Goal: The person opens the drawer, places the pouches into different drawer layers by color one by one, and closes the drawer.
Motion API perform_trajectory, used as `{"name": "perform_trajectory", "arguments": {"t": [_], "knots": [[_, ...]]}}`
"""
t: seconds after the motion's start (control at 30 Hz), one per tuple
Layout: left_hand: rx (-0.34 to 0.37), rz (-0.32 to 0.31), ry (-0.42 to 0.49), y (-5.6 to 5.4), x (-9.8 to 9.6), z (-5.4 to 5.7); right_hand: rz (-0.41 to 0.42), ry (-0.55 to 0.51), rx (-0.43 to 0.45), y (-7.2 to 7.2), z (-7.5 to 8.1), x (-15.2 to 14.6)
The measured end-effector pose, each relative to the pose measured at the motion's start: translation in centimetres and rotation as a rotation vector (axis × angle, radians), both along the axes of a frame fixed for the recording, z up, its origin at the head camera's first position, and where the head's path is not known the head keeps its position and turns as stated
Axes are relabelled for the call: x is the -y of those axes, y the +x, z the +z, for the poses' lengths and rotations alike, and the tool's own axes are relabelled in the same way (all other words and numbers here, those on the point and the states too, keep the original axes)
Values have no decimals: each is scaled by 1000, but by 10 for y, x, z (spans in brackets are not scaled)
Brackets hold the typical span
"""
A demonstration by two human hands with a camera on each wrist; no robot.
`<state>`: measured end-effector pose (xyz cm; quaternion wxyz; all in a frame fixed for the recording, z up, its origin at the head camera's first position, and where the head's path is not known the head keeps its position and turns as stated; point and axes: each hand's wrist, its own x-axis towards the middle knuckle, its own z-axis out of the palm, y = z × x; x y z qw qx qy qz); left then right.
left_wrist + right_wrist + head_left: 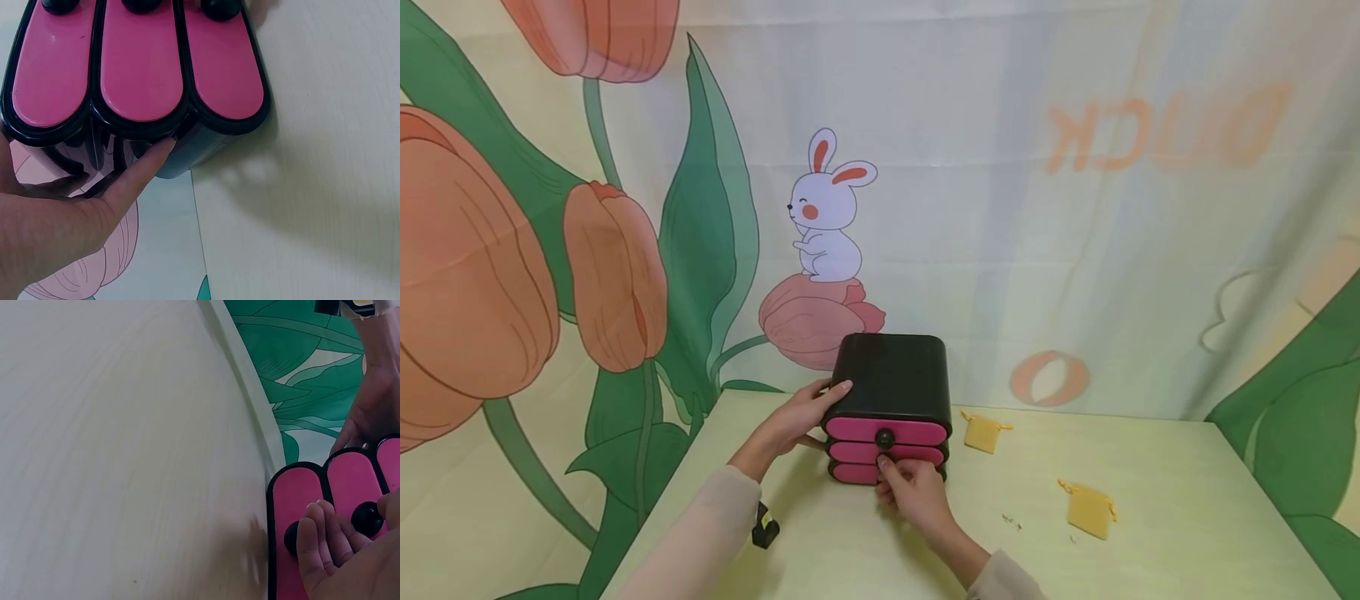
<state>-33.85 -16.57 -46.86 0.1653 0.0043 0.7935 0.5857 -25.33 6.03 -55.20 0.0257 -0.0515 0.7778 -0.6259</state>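
A small black drawer box (pixel 891 375) with three pink drawer fronts stands on the pale table. My left hand (pixel 801 417) rests against its left side, one fingertip over the top edge. In the left wrist view, a straight finger (pixel 140 172) of that hand lies along the black side wall. Before the box, my right hand (pixel 917 496) pinches the round black drawer knob (pixel 367 519) of the middle drawer. Its other fingers overlap the bottom drawer's knob (pixel 291 539) in the right wrist view. The top drawer's knob (pixel 885 437) stays untouched. All drawers look closed.
Two yellow drawstring pouches lie to the right, one near the box (pixel 982 434) and one farther forward (pixel 1088 511). Tiny bits (pixel 1012 522) are scattered on the table (pixel 1187 500). Behind hangs a cloth printed with tulips and a rabbit (pixel 827 217). A black device (pixel 765 529) sits at my left wrist.
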Motion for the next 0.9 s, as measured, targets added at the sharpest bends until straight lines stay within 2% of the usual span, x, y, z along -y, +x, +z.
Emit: {"name": "perform_trajectory", "arguments": {"t": [0.17, 0.4, 0.57, 0.73, 0.9], "knots": [[-3, 4, -8, 0, 1, 0, 15, 62, 11, 1, -8, -4], [0, 5, -19, 1, 0, 0, 71, 202, 1, 1, -32, -15], [2, 7, -15, 3, -2, 0, 47, 219, -39, -2, -38, -15], [8, -1, -12, 4, -2, 1, -15, 255, -76, -6, -43, -9], [7, 2, -13, 3, 0, 2, -17, 192, -32, -8, -43, -2]]}}
